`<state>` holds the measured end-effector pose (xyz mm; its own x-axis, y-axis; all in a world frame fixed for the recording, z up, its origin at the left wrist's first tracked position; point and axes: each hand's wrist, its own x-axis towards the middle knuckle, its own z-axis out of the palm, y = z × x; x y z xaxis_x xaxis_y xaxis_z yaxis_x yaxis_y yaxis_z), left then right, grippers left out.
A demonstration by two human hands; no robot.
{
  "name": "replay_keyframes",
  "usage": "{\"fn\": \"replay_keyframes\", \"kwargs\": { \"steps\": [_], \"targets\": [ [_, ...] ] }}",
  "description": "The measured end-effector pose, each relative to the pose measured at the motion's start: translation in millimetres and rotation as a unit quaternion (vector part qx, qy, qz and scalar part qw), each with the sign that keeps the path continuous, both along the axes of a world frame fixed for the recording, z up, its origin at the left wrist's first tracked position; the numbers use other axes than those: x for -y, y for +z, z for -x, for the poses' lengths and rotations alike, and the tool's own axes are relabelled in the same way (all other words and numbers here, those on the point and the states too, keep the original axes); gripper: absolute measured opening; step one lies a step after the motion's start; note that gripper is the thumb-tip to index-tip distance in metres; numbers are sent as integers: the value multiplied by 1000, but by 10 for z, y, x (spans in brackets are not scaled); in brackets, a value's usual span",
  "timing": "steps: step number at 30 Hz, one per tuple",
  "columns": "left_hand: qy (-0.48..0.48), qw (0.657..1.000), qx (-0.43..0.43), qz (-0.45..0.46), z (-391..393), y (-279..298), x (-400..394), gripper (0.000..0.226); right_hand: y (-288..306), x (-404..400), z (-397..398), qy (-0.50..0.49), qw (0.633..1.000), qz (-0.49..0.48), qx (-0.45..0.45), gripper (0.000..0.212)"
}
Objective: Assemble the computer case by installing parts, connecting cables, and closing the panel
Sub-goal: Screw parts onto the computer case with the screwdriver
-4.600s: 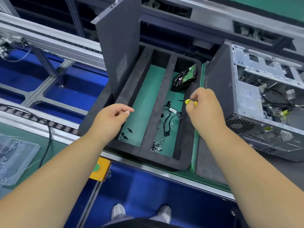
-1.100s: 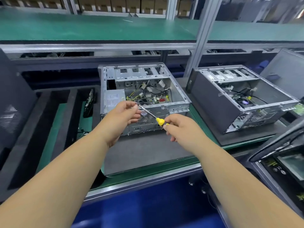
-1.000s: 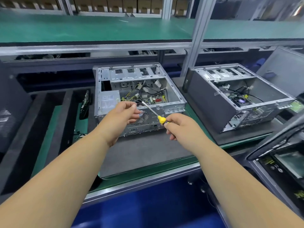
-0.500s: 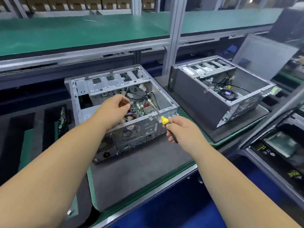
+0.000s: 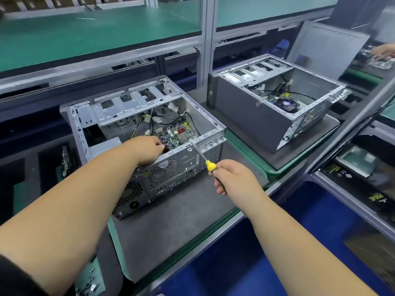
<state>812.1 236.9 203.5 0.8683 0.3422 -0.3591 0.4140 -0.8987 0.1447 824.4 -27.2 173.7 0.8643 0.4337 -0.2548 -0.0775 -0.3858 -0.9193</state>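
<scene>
An open silver computer case (image 5: 171, 171) lies on its side on a grey mat (image 5: 175, 218). Its green motherboard (image 5: 179, 133) and several cables show inside. My left hand (image 5: 147, 149) reaches over the rear wall into the case, fingers curled near the board; whatever they pinch is hidden. My right hand (image 5: 233, 177) grips a screwdriver (image 5: 203, 157) with a yellow and black handle. Its metal tip points at the case's upper rear edge.
A second open case (image 5: 277, 103) stands on its own mat to the right, with a grey side panel (image 5: 327, 45) leaning behind it. Black foam trays (image 5: 32, 167) sit at the left. A vertical metal post (image 5: 206, 39) rises behind. Another person's hand (image 5: 384, 51) works far right.
The view has drawn closer to the case. My left hand has gone deeper into the case toward the motherboard. The screwdriver in my right hand stays aimed at the rear edge.
</scene>
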Motion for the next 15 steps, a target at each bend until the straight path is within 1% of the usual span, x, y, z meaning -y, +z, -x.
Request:
{"fn": "replay_keyframes", "kwargs": {
  "steps": [2, 4, 8, 11, 15],
  "targets": [
    [7, 1000, 24, -9, 19, 6, 14, 37, -56, 46, 23, 5, 1000, 10, 0, 17],
    [16, 998, 52, -12, 47, 26, 40, 33, -93, 79, 41, 9, 1000, 15, -7, 18],
    [47, 991, 114, 49, 120, 70, 91, 23, -130, 153, 69, 16, 1000, 20, -17, 26],
    [50, 989, 123, 67, 177, 98, 131, 20, -161, 189, 73, 19, 999, 21, -17, 28],
    [75, 983, 151, 74, 258, 85, 200, 20, -191, 215, 80, 30, 999, 18, -3, 21]
  ]
}}
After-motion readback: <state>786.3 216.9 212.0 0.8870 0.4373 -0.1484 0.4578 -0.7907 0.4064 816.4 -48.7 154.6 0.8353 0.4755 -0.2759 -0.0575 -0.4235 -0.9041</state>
